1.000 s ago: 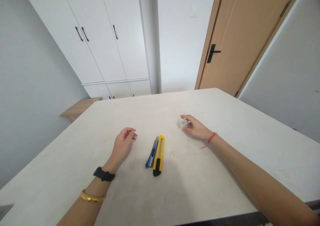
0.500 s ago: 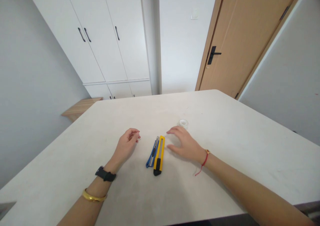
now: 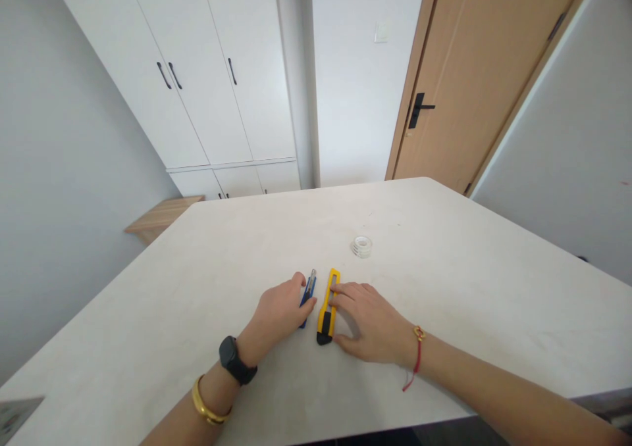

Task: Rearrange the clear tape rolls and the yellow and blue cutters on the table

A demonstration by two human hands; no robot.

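My left hand is closed around the blue utility knife, its thumb on the near right side. The knife's metal tip points away from me, and its lower part is partly covered by the hand. Just to the right, a larger yellow utility knife with a black slider and end cap lies on the white table. My right hand has its fingertips over the yellow knife's upper body and its thumb by the black end, gripping it loosely. A narrow gap separates the two knives.
Beyond my right hand, a roll of clear tape sits on the white tabletop. White cabinets and a wooden door stand past the far edge. A wooden ledge is at the left.
Both hands have come to the knives. My left hand moved right and took hold of the blue one; my right hand came down onto the yellow one, which has shifted right, away from the blue.
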